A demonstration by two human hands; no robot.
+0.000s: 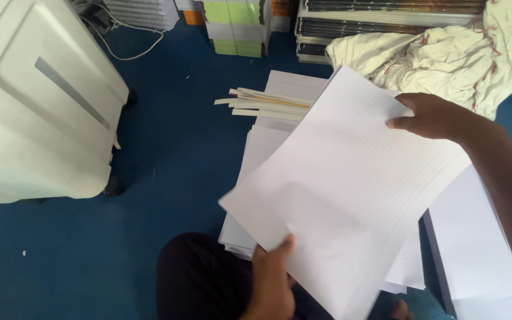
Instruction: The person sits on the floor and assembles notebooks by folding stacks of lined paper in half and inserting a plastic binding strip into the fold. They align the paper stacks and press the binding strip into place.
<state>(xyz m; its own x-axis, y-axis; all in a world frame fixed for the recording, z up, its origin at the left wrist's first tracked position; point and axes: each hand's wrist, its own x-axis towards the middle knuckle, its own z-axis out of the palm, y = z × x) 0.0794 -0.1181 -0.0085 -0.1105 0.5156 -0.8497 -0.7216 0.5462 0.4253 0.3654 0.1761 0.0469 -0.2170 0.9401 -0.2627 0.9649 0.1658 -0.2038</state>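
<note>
Left hand grips lined sheet near edge — right hand pinches far corner.

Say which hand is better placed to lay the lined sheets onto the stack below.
Probably the right hand: it grips the lined sheets at the far edge, above the paper stack. The left hand only pinches the near edge.

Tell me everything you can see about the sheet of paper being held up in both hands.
The sheet of paper is white, thin, with faint ruled lines. It is held tilted above a stack of similar sheets on the blue floor. The left hand pinches its lower edge, the right hand grips its upper right edge. It bows slightly.
</note>
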